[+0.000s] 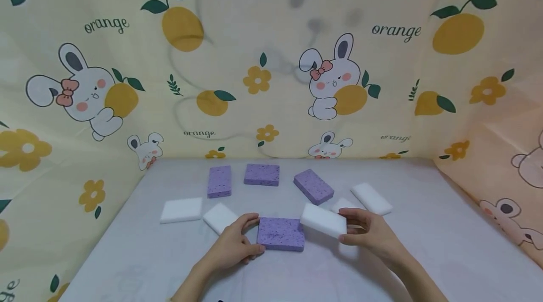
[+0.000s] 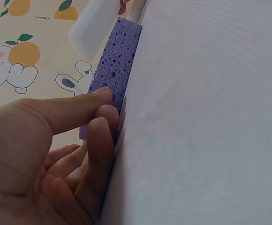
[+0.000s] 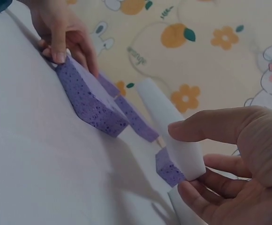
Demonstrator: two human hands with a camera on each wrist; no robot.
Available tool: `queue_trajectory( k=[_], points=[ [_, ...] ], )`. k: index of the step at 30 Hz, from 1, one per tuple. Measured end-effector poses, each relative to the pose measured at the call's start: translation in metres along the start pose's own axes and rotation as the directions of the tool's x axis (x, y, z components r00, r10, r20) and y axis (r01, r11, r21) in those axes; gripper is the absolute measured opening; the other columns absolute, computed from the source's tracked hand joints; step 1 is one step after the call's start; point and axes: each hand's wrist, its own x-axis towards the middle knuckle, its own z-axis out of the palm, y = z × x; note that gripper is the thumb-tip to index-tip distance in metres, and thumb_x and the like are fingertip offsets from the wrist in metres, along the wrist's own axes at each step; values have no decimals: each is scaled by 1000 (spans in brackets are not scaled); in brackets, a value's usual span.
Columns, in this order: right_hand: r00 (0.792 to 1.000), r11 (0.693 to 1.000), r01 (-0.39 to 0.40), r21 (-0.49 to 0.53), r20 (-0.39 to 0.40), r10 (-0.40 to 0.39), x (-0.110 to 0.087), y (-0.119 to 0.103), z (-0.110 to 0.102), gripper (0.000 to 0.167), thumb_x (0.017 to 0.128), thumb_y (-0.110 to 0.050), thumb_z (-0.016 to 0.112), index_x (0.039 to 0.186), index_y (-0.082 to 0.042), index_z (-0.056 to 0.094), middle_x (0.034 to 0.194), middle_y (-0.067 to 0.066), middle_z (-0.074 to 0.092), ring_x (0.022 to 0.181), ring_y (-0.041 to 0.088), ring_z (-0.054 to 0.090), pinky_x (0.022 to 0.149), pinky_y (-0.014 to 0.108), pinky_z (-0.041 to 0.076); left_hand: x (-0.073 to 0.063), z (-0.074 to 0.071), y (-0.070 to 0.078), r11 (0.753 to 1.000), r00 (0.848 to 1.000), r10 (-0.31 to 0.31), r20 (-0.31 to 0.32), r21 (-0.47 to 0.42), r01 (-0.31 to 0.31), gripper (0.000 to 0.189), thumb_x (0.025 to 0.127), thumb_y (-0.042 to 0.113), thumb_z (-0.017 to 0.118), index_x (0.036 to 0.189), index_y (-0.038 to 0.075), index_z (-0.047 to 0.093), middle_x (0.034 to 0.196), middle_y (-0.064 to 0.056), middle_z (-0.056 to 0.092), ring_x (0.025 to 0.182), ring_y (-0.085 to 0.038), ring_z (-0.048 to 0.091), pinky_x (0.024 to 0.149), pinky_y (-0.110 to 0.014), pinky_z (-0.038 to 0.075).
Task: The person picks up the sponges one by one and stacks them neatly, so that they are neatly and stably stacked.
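Observation:
A purple sponge (image 1: 281,234) with a pitted surface lies flat at the front middle of the table. My left hand (image 1: 235,244) grips its left end, thumb at the near corner and fingers at the far one. In my right hand (image 1: 368,232) is a white sponge block (image 1: 323,221), pinched by its right end between thumb and fingers. This block is tilted and held up off the table, its left end beside the purple sponge's right edge. The right wrist view shows the white block (image 3: 171,126) apart from the purple sponge (image 3: 91,98).
Farther back lie three purple sponges, at left (image 1: 219,182), middle (image 1: 261,175) and right (image 1: 314,186). Two white blocks (image 1: 181,210) (image 1: 219,218) lie left; on the right are another white block (image 1: 371,199) and one partly hidden (image 1: 345,205). A patterned curtain (image 1: 280,118) hangs behind.

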Motion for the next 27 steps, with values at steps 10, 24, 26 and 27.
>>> queue_trajectory(
  k=[10,24,26,27],
  points=[
    [1000,999,-26,24,9,25,3,-5,8,72,77,-5,82,138,10,47,131,25,55,109,32,59,88,28,52,1,0,1,999,999,32,7,-24,-32,80,83,11,80,149,3,35,148,-17,43,60,-22,65,50,-32,55],
    [983,995,83,-49,167,-74,31,-11,54,71,71,-4,86,133,8,53,128,20,58,104,32,64,87,38,55,0,-1,0,999,1000,28,4,-40,-27,80,82,13,81,148,3,36,148,-16,44,60,-22,64,48,-31,54],
    [984,995,78,-61,166,-67,32,-12,58,70,71,-5,86,133,7,54,126,19,59,102,32,64,85,38,55,0,-1,1,999,1000,28,5,-36,-27,80,82,13,81,148,3,37,148,-15,44,60,-21,65,49,-31,55],
    [985,995,68,-68,163,-57,33,-12,60,70,71,-5,86,132,6,54,125,18,60,102,32,64,85,37,55,1,-1,1,999,1000,28,7,-37,-28,80,82,14,81,148,4,37,148,-15,44,60,-21,65,49,-31,55]
  ],
)
